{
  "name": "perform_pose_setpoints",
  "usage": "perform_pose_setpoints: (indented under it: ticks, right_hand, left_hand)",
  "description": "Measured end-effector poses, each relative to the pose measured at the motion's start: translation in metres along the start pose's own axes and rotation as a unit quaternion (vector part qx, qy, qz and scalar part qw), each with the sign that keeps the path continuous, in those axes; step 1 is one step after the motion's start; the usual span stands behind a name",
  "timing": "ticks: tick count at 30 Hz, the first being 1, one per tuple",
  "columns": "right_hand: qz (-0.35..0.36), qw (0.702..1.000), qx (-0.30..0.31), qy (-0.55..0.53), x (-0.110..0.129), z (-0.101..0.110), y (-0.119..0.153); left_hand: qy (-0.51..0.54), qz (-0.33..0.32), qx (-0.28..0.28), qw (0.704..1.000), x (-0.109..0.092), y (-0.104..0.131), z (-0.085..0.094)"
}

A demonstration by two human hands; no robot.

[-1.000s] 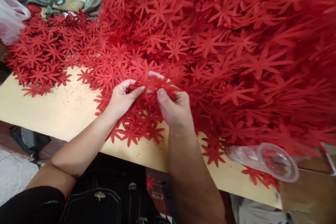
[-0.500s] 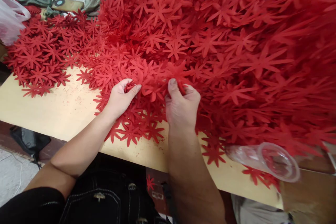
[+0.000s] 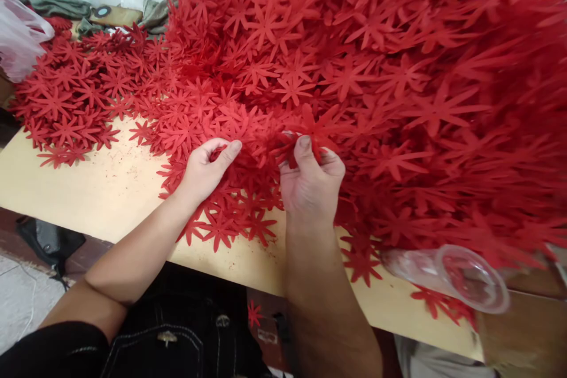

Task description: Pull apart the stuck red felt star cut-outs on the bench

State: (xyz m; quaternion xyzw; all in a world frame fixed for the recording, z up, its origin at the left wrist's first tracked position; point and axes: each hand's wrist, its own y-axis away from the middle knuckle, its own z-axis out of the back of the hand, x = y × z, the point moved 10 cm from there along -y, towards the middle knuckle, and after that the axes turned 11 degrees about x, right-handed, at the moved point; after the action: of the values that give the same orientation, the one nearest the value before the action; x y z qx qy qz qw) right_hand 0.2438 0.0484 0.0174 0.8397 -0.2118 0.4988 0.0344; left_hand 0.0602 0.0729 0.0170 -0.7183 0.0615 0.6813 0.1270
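My right hand is closed around several red flower-shaped cutouts, thumb on top, their narrow petals fanning out above the fingers. To its left, my left hand is pinched, thumb tip against the forefinger. Whatever it may hold is hidden by the fingers. A gap separates the two hands. Both are above loose red cutouts of the same shape, which lie on a pale tabletop. Beyond and to the right rises a large heap of these cutouts.
A smaller cutout pile lies at the left, beside a white plastic bag. Near the right front edge a clear plastic cup lies on its side. A dark mesh pouch hangs below the table's left edge.
My right hand has shifted slightly right and down with the cutouts, away from my left hand. My left hand has moved slightly, and its fingers no longer touch the cutouts in my right.
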Motion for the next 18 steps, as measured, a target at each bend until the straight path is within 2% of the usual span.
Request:
perform_pose_setpoints:
  ticks: [7, 10, 15, 18]
  right_hand:
    - [0.054, 0.980, 0.129, 0.140, 0.007, -0.027, 0.011]
    - [0.063, 0.972, 0.151, 0.166, 0.008, -0.033, 0.014]
    - [0.028, 0.978, 0.148, 0.147, 0.001, -0.030, 0.013]
    - [0.001, 0.980, 0.170, 0.101, -0.006, -0.032, 0.013]
  left_hand:
    - [-0.076, -0.079, 0.010, 0.994, -0.019, 0.005, -0.006]
    - [-0.065, -0.096, -0.010, 0.993, -0.021, 0.003, -0.002]
    - [0.031, -0.026, -0.062, 0.997, -0.002, 0.002, 0.010]
    - [0.082, -0.004, -0.040, 0.996, 0.003, 0.001, 0.003]
